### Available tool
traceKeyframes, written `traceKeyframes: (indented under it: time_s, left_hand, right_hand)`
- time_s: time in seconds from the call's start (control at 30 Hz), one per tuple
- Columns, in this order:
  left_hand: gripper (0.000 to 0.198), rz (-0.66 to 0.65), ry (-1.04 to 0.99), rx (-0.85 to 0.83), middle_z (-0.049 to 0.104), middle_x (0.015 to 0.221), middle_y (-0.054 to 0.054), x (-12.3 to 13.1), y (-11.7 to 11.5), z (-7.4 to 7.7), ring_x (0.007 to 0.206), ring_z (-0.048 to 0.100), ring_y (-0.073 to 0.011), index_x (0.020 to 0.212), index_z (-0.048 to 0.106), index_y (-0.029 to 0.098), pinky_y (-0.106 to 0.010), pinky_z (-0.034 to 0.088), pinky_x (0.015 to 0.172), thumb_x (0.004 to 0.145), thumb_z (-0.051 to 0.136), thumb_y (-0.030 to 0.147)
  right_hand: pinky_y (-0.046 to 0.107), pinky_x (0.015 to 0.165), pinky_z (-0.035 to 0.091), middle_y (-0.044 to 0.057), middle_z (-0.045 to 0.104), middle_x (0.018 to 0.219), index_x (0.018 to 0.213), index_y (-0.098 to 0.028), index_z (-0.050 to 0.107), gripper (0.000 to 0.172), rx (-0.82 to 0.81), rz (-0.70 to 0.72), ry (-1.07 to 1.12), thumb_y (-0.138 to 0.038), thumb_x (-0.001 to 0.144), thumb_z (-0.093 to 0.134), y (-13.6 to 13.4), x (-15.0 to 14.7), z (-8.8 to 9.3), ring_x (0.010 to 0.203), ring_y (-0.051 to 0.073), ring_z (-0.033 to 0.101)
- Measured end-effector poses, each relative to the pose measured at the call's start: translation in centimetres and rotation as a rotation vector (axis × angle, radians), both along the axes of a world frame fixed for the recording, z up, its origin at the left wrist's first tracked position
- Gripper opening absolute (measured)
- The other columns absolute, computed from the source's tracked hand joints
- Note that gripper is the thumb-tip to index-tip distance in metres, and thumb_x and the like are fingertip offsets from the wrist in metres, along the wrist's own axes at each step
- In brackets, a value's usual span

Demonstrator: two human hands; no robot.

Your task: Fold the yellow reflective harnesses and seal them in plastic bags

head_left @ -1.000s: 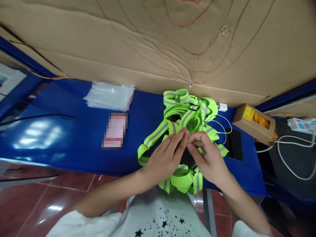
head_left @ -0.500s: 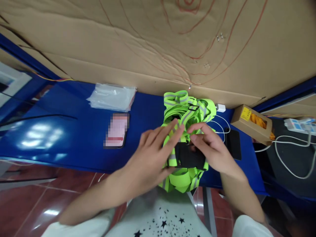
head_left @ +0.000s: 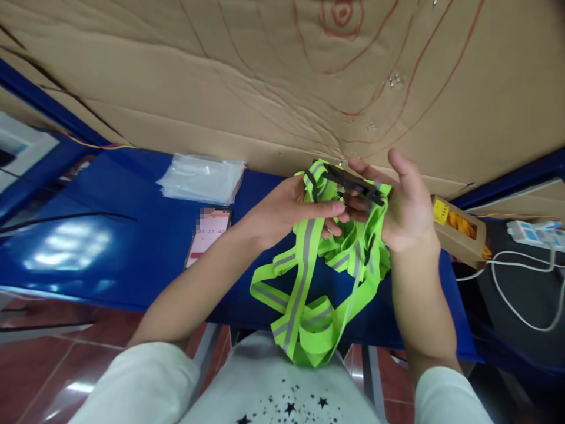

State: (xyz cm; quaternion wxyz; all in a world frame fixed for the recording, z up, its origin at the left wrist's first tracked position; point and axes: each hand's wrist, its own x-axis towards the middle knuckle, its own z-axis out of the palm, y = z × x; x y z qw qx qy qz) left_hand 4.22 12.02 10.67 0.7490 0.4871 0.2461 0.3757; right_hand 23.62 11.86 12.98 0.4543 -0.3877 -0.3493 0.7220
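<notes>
A reflective strap vest (head_left: 304, 253), lime green with grey stripes, is raised over the table, its lower loops drooping past the front edge. At its top a black band (head_left: 355, 184) spans the gap between my hands. My left hand (head_left: 293, 206) is closed on the green straps at the left, thumb across the front. On the other side, my right hand (head_left: 408, 206) bears the vest with its fingers behind the band and straps; its thumb sticks up, away from them. More green strapping lies bunched beneath, partly covered by my hands.
Clear plastic bags (head_left: 203, 178) lie in a stack at the back of the blue table (head_left: 110, 235). A phone (head_left: 207, 235) sits in front of them, partly behind my left forearm. To the right are a cardboard box (head_left: 461, 232), a power strip (head_left: 534, 232) and a white cable (head_left: 507, 312).
The vest has been lifted from the pile and spread between my hands. My right hand has moved up and turned its palm inward; the black panel now shows as a narrow band.
</notes>
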Motion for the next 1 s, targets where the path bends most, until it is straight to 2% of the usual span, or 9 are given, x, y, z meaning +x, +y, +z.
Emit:
traceKeyframes:
  time_s: [0.13, 0.23, 0.3, 0.37, 0.53, 0.6, 0.7, 0.8, 1.0]
  left_hand:
    - [0.041, 0.152, -0.034, -0.09, 0.074, 0.078, -0.002, 0.0, 1.9, -0.6, 0.056, 0.067, -0.0102, 0.085, 0.069, 0.014, -0.019, 0.055, 0.054, 0.073, 0.093, 0.044]
    - [0.043, 0.29, -0.004, -0.058, 0.075, 0.079, -0.002, 0.6, 2.6, -1.0, 0.056, 0.068, -0.011, 0.084, 0.069, 0.015, -0.02, 0.057, 0.054, 0.073, 0.092, 0.049]
    - [0.043, 0.367, 0.027, -0.008, 0.076, 0.08, -0.002, 1.2, 2.7, -1.4, 0.059, 0.07, -0.0136, 0.086, 0.069, 0.016, -0.023, 0.059, 0.057, 0.072, 0.092, 0.05]
    - [0.041, 0.401, 0.037, 0.059, 0.076, 0.077, 0.0, 1.5, 2.7, -1.6, 0.059, 0.071, -0.0157, 0.089, 0.07, 0.018, -0.026, 0.061, 0.059, 0.073, 0.092, 0.048]
    - [0.051, 0.156, 0.053, 0.149, 0.075, 0.077, 0.0, 1.0, 2.2, -1.3, 0.064, 0.074, -0.0205, 0.115, 0.071, 0.021, -0.028, 0.06, 0.056, 0.074, 0.093, 0.041]
    - [0.059, 0.154, 0.083, 0.195, 0.078, 0.088, -0.002, 0.7, 1.9, -1.2, 0.074, 0.077, -0.0234, 0.123, 0.069, 0.022, -0.031, 0.063, 0.062, 0.073, 0.093, 0.041]
    - [0.063, 0.31, 0.159, 0.361, 0.079, 0.109, -0.006, 0.8, 1.5, -1.3, 0.1, 0.077, -0.0282, 0.124, 0.069, 0.021, -0.04, 0.065, 0.088, 0.069, 0.096, 0.039]
    - [0.058, 0.375, 0.236, 0.501, 0.076, 0.12, -0.01, 1.1, 1.2, -1.6, 0.115, 0.072, -0.0313, 0.118, 0.072, 0.017, -0.045, 0.057, 0.106, 0.069, 0.096, 0.037]
    - [0.045, 0.46, 0.225, 0.517, 0.073, 0.129, -0.01, 1.5, 1.1, -1.6, 0.128, 0.066, -0.0312, 0.112, 0.072, 0.018, -0.044, 0.053, 0.111, 0.076, 0.091, 0.039]
  right_hand:
    - [0.04, 0.091, 0.062, 0.001, 0.077, 0.106, 0.116, -0.028, 0.071, 0.051, 0.143, -0.065, -0.075, -0.065, 0.081, 0.078, 0.4, 0.3, -2.7, 0.1, 0.024, 0.074]
    - [0.041, 0.105, 0.057, 0.002, 0.076, 0.116, 0.12, -0.028, 0.072, 0.045, 0.284, 0.108, -0.177, -0.058, 0.087, 0.077, 0.3, 0.3, -4.1, 0.115, 0.024, 0.071]
    - [0.042, 0.104, 0.058, 0.003, 0.076, 0.115, 0.117, -0.026, 0.072, 0.04, 0.321, 0.198, -0.217, -0.053, 0.088, 0.078, 0.2, 0.2, -4.4, 0.113, 0.024, 0.072]
    - [0.042, 0.096, 0.062, 0.003, 0.077, 0.107, 0.11, -0.026, 0.073, 0.034, 0.35, 0.12, -0.255, -0.049, 0.086, 0.081, 0.2, 0.0, -4.4, 0.102, 0.023, 0.075]
    - [0.04, 0.07, 0.066, -0.001, 0.076, 0.081, 0.088, -0.026, 0.074, 0.03, 0.375, -0.127, -0.271, -0.05, 0.077, 0.088, 0.4, 0.3, -5.0, 0.072, 0.022, 0.075]
    - [0.04, 0.074, 0.067, -0.002, 0.077, 0.083, 0.088, -0.026, 0.075, 0.033, 0.386, -0.177, -0.297, -0.051, 0.073, 0.092, 0.4, 0.4, -5.2, 0.076, 0.022, 0.076]
    - [0.042, 0.092, 0.065, -0.001, 0.079, 0.104, 0.102, -0.029, 0.076, 0.041, 0.437, -0.232, -0.376, -0.055, 0.074, 0.09, 0.2, 0.1, -5.3, 0.098, 0.024, 0.077]
    - [0.044, 0.105, 0.06, 0.0, 0.077, 0.118, 0.112, -0.033, 0.076, 0.043, 0.526, -0.154, -0.406, -0.062, 0.081, 0.081, 0.0, 0.3, -5.3, 0.115, 0.026, 0.073]
    - [0.047, 0.099, 0.062, 0.0, 0.079, 0.101, 0.1, -0.032, 0.078, 0.035, 0.637, 0.045, -0.47, -0.064, 0.091, 0.07, -0.2, 1.4, -5.3, 0.104, 0.027, 0.075]
